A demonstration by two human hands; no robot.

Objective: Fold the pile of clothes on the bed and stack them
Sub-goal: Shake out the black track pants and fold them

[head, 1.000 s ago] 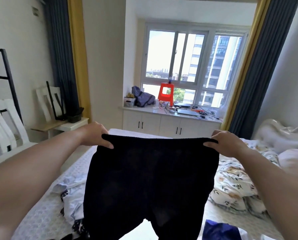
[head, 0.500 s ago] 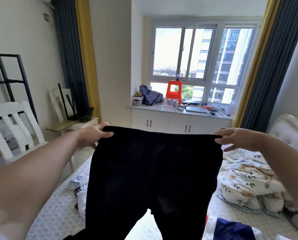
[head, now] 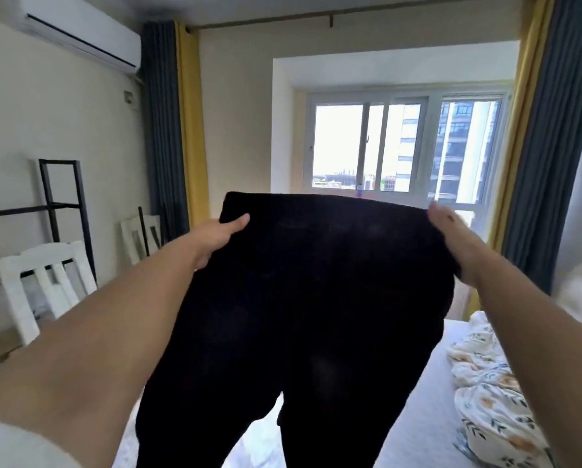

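I have the black trousers (head: 303, 298) held up by the waistband, well above the bed (head: 428, 383); my left hand (head: 215, 239) pinches the left corner, thumb lying across the front of the cloth with the other fingers hidden behind it; my right hand (head: 451, 238) grips the right corner, its fingers wrapped over the band's edge. Against a second ago the garment has come up much higher; the waistband now sits level with the window (head: 404, 146), where it hung near the cabinets before, and my view has tipped upward, so the pile of clothes on the bed has dropped out of sight; the legs hang free below the frame, so I cannot tell whether they touch the mattress. I judge this as the shake-out that squares the garment before any fold; nothing is folded or stacked yet. The floral quilt (head: 499, 393) lies bunched at the right of the bed, and a white chair (head: 43, 275) stands at the left.
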